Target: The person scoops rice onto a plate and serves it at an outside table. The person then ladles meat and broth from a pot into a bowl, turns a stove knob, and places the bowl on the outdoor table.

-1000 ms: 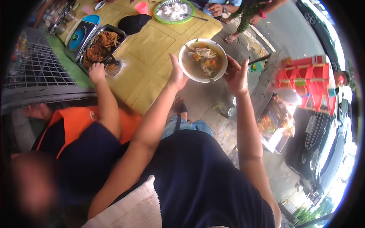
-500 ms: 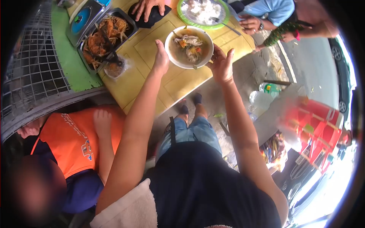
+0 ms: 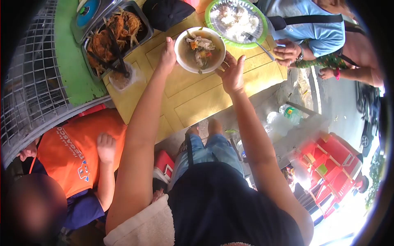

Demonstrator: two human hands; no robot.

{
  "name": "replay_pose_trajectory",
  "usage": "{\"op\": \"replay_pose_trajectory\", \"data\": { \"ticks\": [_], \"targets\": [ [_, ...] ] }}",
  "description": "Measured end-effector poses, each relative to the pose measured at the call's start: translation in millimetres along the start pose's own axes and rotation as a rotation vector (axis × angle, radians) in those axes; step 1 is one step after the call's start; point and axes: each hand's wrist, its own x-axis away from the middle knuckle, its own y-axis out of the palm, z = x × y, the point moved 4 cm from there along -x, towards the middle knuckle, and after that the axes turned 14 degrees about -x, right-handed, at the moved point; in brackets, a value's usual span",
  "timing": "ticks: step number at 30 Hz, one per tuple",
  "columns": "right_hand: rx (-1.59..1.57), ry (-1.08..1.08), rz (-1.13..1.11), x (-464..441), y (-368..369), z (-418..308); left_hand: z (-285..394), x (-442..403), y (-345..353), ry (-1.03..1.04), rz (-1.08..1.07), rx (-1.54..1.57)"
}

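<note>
A white bowl [image 3: 177,57] of brownish soup with pieces of meat and vegetables [image 3: 201,44] is held between my two hands over the yellow table [image 3: 180,92]. My left hand [image 3: 167,56] grips its left side, thumb raised by the rim. On the lower right side, my right hand [image 3: 232,74] supports it, fingers curled against the wall and thumb pointing up. The fingers under the bowl are hidden. Just beyond the bowl's upper right stands a green-rimmed plate [image 3: 213,36] with white rice [image 3: 238,24] and a fork [image 3: 262,47].
A metal tray [image 3: 150,30] of fried food with dark tongs [image 3: 117,51] stands at upper left, beside a black cap [image 3: 166,12]. A plastic bag [image 3: 123,78] lies near it. A person in orange [image 3: 78,151] is at left; another in blue [image 3: 303,16] rests a hand [image 3: 287,52] by the table corner.
The view has shifted, bringing the rice plate and the person in blue further into sight. A hand that lay on the black cap is gone. My hands still hold the bowl.
</note>
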Motion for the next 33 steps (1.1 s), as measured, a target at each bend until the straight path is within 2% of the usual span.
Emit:
{"op": "replay_pose_trajectory", "data": {
  "ticks": [13,16,19,21,22,23,24,25,26,27,28,29,31,33],
  "targets": [
    [0.038,0.093,-0.087,-29,2,-15,-7,-8,2,-0.033,0.092,0.030],
    [0.026,0.073,0.037,-21,-10,-15,-17,-9,2,-0.067,0.143,0.022],
    [0.035,0.187,0.032,19,-44,-15,-44,9,-6,-0.178,0.160,0.306],
    [0.118,0.282,-0.069,53,-88,-13,-39,62,-8,-0.183,0.245,0.366],
    [0.176,0.403,-0.045,91,-69,-36,-33,94,-9,-0.163,0.279,0.343],
    [0.103,0.506,-0.150,112,-86,-35,-11,135,-14,-0.019,0.352,0.233],
    [0.144,0.562,-0.100,139,-85,-43,-31,165,-16,-0.114,0.351,0.157],
    [0.171,0.675,-0.067,160,-103,-41,-46,201,-16,-0.143,0.361,0.211],
    [0.298,0.731,-0.033,176,-119,-39,-45,238,-17,-0.141,0.413,0.147],
    [0.429,0.783,0.014,192,-135,-36,-56,273,-19,-0.164,0.330,0.130],
    [0.612,0.806,0.033,204,-154,-28,-107,301,-16,-0.129,0.390,0.006],
    [0.791,0.839,0.052,217,-173,-21,-107,336,-20,-0.150,0.372,-0.019],
    [0.879,1.062,0.032,212,-298,41,-121,396,-30,-0.228,0.376,-0.073],
    [1.218,0.878,-0.223,215,-306,42,-154,452,-44,-0.342,0.435,-0.119]
  ]
}}
